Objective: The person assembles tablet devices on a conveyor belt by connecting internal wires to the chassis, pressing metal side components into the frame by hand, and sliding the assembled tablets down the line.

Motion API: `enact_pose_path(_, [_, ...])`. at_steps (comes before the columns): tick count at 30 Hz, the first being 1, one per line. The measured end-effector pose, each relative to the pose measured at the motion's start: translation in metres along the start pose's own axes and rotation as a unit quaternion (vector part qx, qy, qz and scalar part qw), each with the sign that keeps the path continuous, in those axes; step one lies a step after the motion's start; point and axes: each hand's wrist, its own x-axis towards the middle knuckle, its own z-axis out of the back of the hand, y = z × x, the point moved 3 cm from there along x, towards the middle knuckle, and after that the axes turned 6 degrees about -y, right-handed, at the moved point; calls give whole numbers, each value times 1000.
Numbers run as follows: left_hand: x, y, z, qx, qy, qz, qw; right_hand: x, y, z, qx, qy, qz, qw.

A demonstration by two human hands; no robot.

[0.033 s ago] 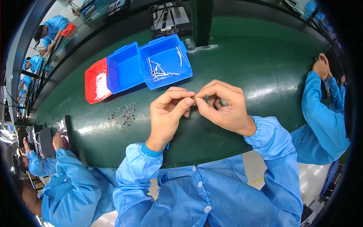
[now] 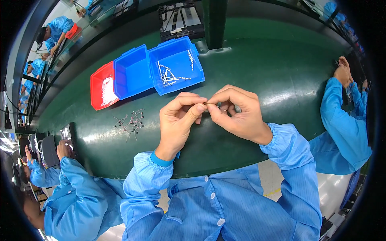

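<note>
Over the green table, my left hand and my right hand meet at their fingertips. Both pinch at one spot, thumb against index finger. Whatever is between them is tiny and mostly covered by the fingers, so its kind cannot be made out. A loose cluster of small black parts with thin wires lies to the left of my left hand. Beyond my hands, a blue bin holds several short black-and-white strips.
A second blue bin with a bare bottom stands beside a red bin full of thin white pieces. Behind them are a dark tray and a green post. Co-workers in blue sit at left and right.
My hands hold the same pinch in the same place. Only the hands of the co-workers at both sides have shifted slightly.
</note>
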Motion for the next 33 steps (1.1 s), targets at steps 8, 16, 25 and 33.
enact_pose_path(8, [4,-17,5,249,-13,-212,945,10,2,4,-47,38,-10,998])
enact_pose_path(16, [6,-24,6,356,18,-309,882,15,-6,29,-33,94,-116,988])
enact_pose_path(25, [2,18,-5,269,56,-24,961,39,-68,95,-13,-146,-290,946])
enact_pose_path(33, [-4,12,10,261,1,45,964,43,-98,83,55,-127,-340,930])
